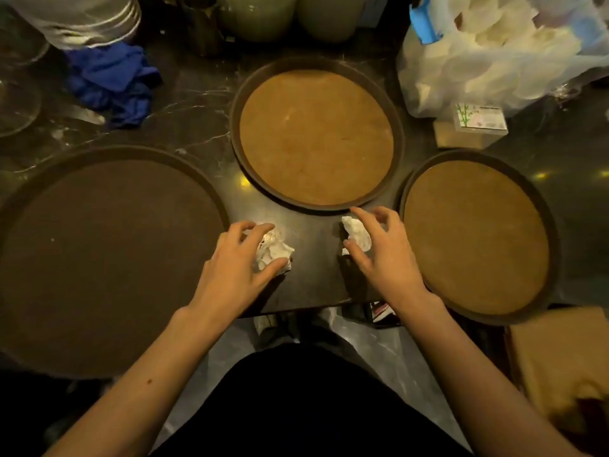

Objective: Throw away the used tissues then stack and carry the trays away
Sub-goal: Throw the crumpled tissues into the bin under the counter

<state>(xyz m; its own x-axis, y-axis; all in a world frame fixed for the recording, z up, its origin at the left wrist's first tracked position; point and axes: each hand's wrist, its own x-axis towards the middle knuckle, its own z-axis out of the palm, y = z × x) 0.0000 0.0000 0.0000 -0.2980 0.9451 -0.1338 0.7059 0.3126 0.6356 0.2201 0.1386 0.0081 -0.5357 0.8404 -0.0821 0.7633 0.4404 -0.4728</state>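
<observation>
Three round trays lie on the dark marble counter: a large dark brown tray (99,258) at the left, a cork-lined tray (316,136) in the middle and a second cork-lined tray (474,235) at the right. Between them sit two crumpled white tissues. My left hand (230,268) curls around the left tissue (275,250), thumb and fingers touching it. My right hand (385,252) closes over the right tissue (356,234), fingers spread around it. Both tissues still rest on the counter.
A blue cloth (112,84) lies at the back left beside stacked plates (85,21) and glassware. A plastic bag of white paper items (494,51) and a small box (478,118) sit at the back right. A brown cardboard box (566,361) stands low right.
</observation>
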